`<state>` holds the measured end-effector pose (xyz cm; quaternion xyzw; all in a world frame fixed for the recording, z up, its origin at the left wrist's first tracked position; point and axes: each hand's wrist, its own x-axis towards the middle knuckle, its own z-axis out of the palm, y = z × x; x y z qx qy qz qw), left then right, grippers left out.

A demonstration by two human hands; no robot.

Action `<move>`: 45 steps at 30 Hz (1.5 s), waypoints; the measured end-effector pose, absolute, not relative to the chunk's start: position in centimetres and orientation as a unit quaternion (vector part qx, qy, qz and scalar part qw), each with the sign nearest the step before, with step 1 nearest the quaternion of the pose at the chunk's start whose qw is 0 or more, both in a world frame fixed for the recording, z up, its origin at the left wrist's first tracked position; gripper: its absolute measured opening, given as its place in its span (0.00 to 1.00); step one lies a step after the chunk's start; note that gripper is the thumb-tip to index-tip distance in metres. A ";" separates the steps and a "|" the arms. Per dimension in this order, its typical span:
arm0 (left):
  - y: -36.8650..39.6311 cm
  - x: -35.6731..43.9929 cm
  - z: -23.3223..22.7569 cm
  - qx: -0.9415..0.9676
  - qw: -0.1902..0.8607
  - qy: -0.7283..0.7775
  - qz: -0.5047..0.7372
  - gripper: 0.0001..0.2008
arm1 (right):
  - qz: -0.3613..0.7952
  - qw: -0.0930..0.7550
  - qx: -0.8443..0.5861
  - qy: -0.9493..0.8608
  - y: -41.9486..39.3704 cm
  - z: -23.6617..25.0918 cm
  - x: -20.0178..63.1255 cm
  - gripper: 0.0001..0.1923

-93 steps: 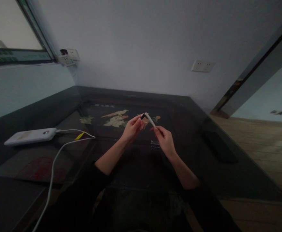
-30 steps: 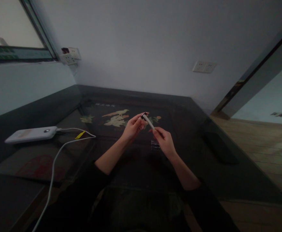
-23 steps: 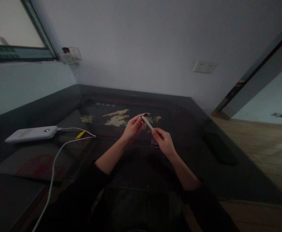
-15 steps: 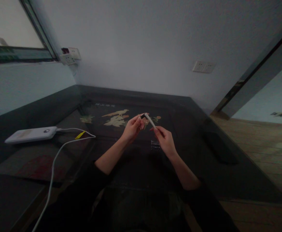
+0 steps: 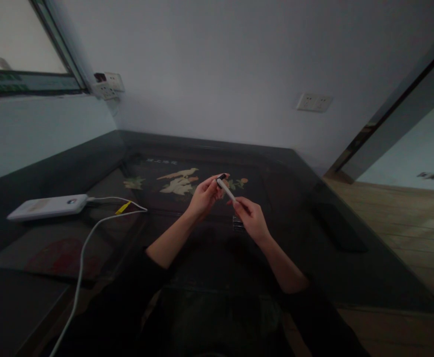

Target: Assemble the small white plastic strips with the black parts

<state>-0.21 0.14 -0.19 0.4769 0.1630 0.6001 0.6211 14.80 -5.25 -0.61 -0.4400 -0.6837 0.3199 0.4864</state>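
Observation:
My left hand is closed, pinching a small black piece between thumb and fingertips over the table. A slim white pen-like stick slants up from the closed fingers of my right hand. Its far end meets the black piece at my left fingertips; whether the two are joined I cannot tell. Just below my right hand, partly covered by it, a small dark ridged object with shiny lines lies on the table.
The dark table has a glossy top with a bird and flower picture. At left lies a white power bank, its white cable with a yellow tag trailing off the near edge. A dark flat object is at right.
The white stick's far end has shifted slightly left and down along the black piece, and my right hand has moved a little left with it. My left hand stays nearly still.

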 end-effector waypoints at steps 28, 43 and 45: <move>0.1 -0.2 -0.1 0.470 0.617 0.164 0.609 0.23 | 0.316 0.488 -0.447 -0.680 -5.2 -1.0 14.5 0.19; 0.2 -0.3 -0.6 0.493 0.592 0.199 0.606 0.26 | 0.249 0.510 -0.485 -0.666 -4.6 -0.7 15.3 0.17; 0.3 -0.3 -0.7 0.498 0.588 0.203 0.605 0.25 | 0.240 0.510 -0.489 -0.666 -4.6 -0.7 15.3 0.17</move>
